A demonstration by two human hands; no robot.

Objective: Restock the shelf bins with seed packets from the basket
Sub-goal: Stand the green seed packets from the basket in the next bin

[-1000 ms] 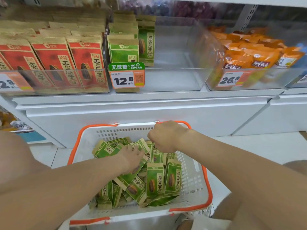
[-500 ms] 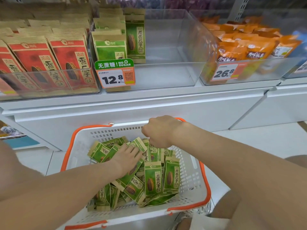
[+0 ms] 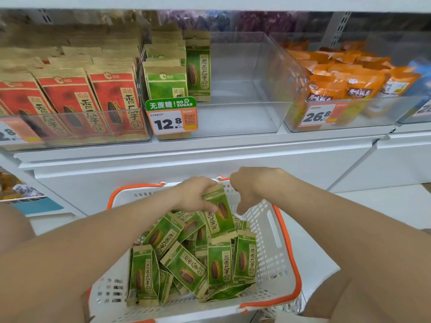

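A white basket with an orange rim (image 3: 287, 243) sits below the shelf and holds several green seed packets (image 3: 186, 264) in a loose pile. My left hand (image 3: 194, 194) pinches one green packet (image 3: 220, 217) and holds it raised above the pile near the basket's far wall. My right hand (image 3: 253, 186) is curled over the far rim of the basket, thumb pointing down inside it. On the shelf, the clear bin (image 3: 245, 113) behind the 12.8 price tag (image 3: 171, 115) has a few green packets (image 3: 166, 78) standing at its left side.
Red seed packets (image 3: 70, 99) fill the bin to the left. Orange snack bags (image 3: 349, 85) fill the bin to the right. A white cabinet front (image 3: 210, 159) runs under the shelf, just behind the basket.
My left hand has taken one green packet out of the pile and lifted it toward the basket's far side. My right hand stays at the far rim.
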